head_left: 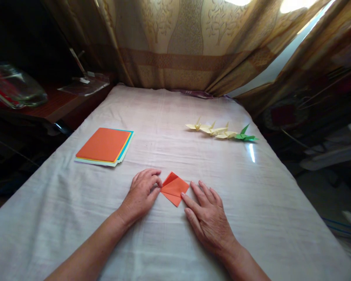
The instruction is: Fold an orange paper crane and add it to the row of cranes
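A small folded orange paper (pixel 177 187) lies flat on a white cloth (pixel 152 242) between a person's two bare hands, near the middle of the covered surface. The left hand (pixel 142 191), fingers curled, meets the paper's left corner with thumb and fingertips; whether they pinch it cannot be told from this angle. The right hand (pixel 209 212) lies open and palm down just beyond the right corner, fingers spread, its index fingertip resting on the paper near the lower right edge. A crease line crosses the sheet, and one corner points toward the far side. Beyond the left hand, well apart from it, sits a stack of square sheets (pixel 103 144), orange on top with yellow, blue and pale green edges showing. At far right, a row of cream folded paper birds (pixel 212 130) ends in a green one (pixel 245 136) near the cloth's right edge. Open cloth stretches between hands and birds, and on toward the far edge, where a patterned curtain (pixel 178 58) hangs.
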A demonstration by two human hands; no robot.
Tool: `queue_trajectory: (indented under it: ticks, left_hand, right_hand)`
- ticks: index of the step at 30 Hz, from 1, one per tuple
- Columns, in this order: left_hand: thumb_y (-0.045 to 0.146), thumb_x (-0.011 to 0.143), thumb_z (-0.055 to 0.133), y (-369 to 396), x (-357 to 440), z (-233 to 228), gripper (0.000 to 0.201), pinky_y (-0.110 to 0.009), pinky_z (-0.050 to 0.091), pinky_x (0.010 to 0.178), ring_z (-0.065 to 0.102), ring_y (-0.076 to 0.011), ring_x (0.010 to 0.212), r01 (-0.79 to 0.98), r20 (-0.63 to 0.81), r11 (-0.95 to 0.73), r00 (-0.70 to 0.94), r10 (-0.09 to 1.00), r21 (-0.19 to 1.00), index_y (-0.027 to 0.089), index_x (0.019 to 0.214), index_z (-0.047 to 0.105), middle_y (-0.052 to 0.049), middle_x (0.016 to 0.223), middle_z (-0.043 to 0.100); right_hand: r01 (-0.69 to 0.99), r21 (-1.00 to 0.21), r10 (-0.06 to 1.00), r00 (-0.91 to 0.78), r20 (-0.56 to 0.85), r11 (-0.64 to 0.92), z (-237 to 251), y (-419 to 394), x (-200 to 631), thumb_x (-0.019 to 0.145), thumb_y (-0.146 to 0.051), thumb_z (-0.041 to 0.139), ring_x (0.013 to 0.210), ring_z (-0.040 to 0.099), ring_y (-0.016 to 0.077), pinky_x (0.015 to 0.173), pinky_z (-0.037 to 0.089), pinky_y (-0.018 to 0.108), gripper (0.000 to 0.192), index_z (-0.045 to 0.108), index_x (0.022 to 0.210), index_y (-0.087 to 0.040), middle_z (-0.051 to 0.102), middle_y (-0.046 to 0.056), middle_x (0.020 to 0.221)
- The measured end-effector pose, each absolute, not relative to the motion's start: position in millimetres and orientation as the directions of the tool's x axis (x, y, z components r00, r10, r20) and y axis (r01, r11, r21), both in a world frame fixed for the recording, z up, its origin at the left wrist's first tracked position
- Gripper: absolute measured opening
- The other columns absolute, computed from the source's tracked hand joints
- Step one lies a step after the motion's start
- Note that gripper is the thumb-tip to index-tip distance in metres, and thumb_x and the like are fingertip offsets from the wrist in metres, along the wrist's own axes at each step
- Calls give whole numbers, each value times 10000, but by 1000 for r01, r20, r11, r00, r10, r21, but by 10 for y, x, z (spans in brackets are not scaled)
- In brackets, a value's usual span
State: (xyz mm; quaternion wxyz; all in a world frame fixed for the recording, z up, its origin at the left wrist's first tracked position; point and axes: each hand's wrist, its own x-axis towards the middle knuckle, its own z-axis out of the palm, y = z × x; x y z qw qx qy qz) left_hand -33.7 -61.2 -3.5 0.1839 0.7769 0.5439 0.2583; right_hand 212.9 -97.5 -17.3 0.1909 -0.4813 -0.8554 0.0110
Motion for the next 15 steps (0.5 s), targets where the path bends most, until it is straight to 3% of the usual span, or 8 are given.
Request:
queue_trajectory:
  ticks: [5, 10, 15]
  left_hand:
    - [194, 874, 547, -665, -296, -40, 157, -488, 363, 1040, 491, -262, 1226, 774, 304, -395, 272, 913, 495, 230, 1003, 629, -85, 1282, 577]
    - [290, 833, 688, -716, -130, 30, 324, -503, 325, 1054, 456, -303, 1253, 780, 389, -519, 383, 838, 350, 237, 1148, 636, -106, 1345, 547]
    - [245, 859, 667, -695, -17, 71, 147, -432, 365, 966, 534, -246, 1074, 781, 406, -548, 416, 814, 298, 280, 997, 703, -39, 1121, 658]
  right_hand:
    - [763, -378, 823, -340, 456, 524, -225, -787, 2192, 945, -214, 438, 1199, 557, 248, 991, 420, 442, 355, 582, 1270, -215, 626, 113, 1289]
    - [717, -494, 859, -308, 409, 492, -209, -556, 2179, 891, -125, 455, 958, 642, 221, 846, 479, 382, 287, 645, 1086, -212, 719, 71, 1021]
    - [669, -524, 849, -379, 369, 527, -164, -498, 2106, 834, -79, 474, 895, 630, 217, 805, 472, 365, 302, 651, 1033, -223, 719, 52, 970]
